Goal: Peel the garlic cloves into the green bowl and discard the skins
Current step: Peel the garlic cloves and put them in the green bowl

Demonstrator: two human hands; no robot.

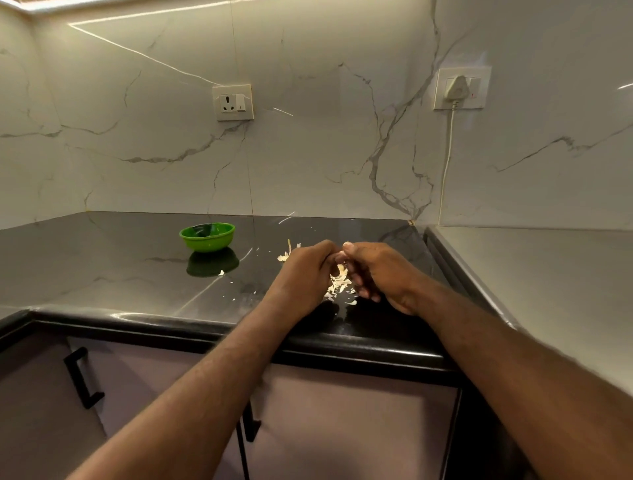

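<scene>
Above black counter (120, 267), left hand (301, 274) and right hand (380, 274) meet, curled.

Light is moderate and even, with a warm greenish cast. A bright strip (17, 4) in the top left corner is blown out and repeats as thin white streaks across the glossy marble wall (308, 154). The polished black table (120, 267) mirrors the wall's veins and the green bowl (207, 236). The left hand (301, 270) and right hand (380, 274) throw soft, dark shadows toward the table's front edge. The skins (337, 282) look slightly overexposed. Wide-angle distortion bows the table edge and the side walls. The centre is fairly sharp; the lower corners are dimmer and softer.
</scene>
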